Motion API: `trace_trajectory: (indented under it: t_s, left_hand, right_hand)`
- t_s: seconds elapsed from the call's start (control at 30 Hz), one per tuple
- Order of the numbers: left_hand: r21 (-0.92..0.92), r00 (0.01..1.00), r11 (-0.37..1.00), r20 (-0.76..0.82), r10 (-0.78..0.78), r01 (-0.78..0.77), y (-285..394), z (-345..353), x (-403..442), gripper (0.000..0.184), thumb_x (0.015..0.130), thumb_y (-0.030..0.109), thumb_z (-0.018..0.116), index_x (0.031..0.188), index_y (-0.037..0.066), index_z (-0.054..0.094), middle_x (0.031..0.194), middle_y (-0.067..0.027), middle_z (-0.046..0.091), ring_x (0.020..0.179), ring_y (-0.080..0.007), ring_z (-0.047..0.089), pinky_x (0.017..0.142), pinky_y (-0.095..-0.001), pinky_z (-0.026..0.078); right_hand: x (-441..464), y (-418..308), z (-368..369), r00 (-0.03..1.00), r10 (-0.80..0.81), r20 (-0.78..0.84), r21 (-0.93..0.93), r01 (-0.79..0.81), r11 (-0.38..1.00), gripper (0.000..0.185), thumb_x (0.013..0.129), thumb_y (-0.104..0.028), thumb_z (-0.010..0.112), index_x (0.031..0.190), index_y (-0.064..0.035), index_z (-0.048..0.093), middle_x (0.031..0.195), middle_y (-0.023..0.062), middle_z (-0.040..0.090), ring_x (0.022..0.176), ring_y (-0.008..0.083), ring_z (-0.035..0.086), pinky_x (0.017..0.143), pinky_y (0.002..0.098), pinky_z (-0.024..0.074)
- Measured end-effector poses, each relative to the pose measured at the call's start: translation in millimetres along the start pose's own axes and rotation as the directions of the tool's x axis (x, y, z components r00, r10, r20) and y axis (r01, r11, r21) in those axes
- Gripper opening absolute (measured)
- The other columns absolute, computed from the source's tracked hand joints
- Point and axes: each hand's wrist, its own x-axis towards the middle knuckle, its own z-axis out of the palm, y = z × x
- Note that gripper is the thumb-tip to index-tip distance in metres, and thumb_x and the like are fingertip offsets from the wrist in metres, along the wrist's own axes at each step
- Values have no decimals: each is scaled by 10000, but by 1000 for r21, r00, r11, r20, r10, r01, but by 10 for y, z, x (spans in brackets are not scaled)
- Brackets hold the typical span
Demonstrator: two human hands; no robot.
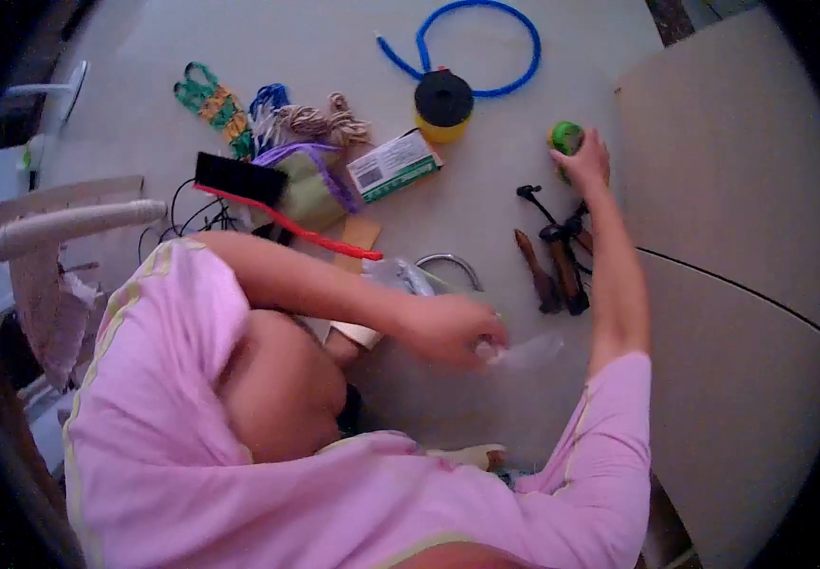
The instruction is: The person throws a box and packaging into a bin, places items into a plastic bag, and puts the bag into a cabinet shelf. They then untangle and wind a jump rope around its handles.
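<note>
Right hand (587,161) curls round a green round object (566,138), between one and two o'clock; left hand (457,332), nearer centre, blurs beside clear plastic (535,352) — grip unclear. Dark tools (562,261) lie below the green object, partly behind the right forearm (619,275). Blue hose (535,47) loops at twelve; red-handled brush (239,177), ten.

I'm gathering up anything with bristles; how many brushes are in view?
1: a brush, left of the white-and-green box, its red handle reaching toward the picture's middle. Others may be hidden behind the left arm.
</note>
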Motion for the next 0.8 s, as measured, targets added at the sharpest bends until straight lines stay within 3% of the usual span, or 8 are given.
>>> trace_trajectory:
  t_s: [0.13,0.27,0.3,0.33,0.37,0.47,0.6,0.8]
  left_hand:
    - [-42,990,991,60,-128,131,143,20,-27,366,693,245,602,998,46,565,879,-158,603,828,-274,581,726,-365,450]
    - [-13,997,997,38,-71,72,216,111,38,399,680,271,643,1003,47,571,896,-136,609,835,-248,584,743,-344,451]
    - [5,996,997,47,-79,79,254,126,39,400,676,267,652,1003,50,572,905,-132,608,833,-246,583,750,-335,449]
    - [23,994,997,76,-81,79,292,164,39,402,672,263,660,1003,52,574,914,-129,607,831,-244,581,758,-326,447]
    - [48,993,998,105,-55,50,276,177,31,405,670,263,671,998,46,575,931,-128,602,841,-238,576,762,-322,443]
    - [267,968,963,246,-40,-28,517,86,-146,396,686,260,676,992,33,568,921,-135,590,846,-241,565,751,-322,437]
    - [376,986,920,73,-147,109,609,-11,-338,370,709,209,661,1014,29,557,896,-77,598,789,-135,551,692,-279,450]
    - [408,994,906,-63,-94,112,1392,-103,-460,332,744,184,628,1018,11,555,886,-69,588,817,-119,531,742,-258,429]
  right_hand:
    - [-1223,-26,-420,960,165,-227,645,22,764,663,612,-349,725,1061,-12,374,957,125,475,873,236,493,793,363,401]
    - [-2942,356,-149,909,326,-260,670,-74,739,653,643,-307,713,1091,-36,322,937,99,433,907,213,452,796,352,397]
    - [-3325,215,-111,833,553,-11,877,-258,406,640,653,-280,705,1103,-35,321,962,106,441,944,213,435,799,358,393]
    - [-3708,407,184,720,693,44,833,-409,372,633,667,-293,690,1121,-40,327,991,104,450,949,222,442,810,363,390]
    - [-3935,181,102,606,761,231,968,-225,-115,575,680,-307,671,1105,-50,380,1037,99,465,955,232,464,822,353,398]
    - [-4499,321,181,646,659,384,891,-72,-449,542,716,-378,588,1132,-82,410,1106,105,460,987,266,478,842,419,409]
    - [-5040,358,20,792,426,438,719,-23,-695,585,739,-479,501,1178,-102,414,1121,122,464,995,291,484,850,503,393]
    - [-5178,125,-581,995,96,-3,603,78,-794,626,745,-418,509,1224,-43,365,1182,162,442,1074,307,453,890,521,365]
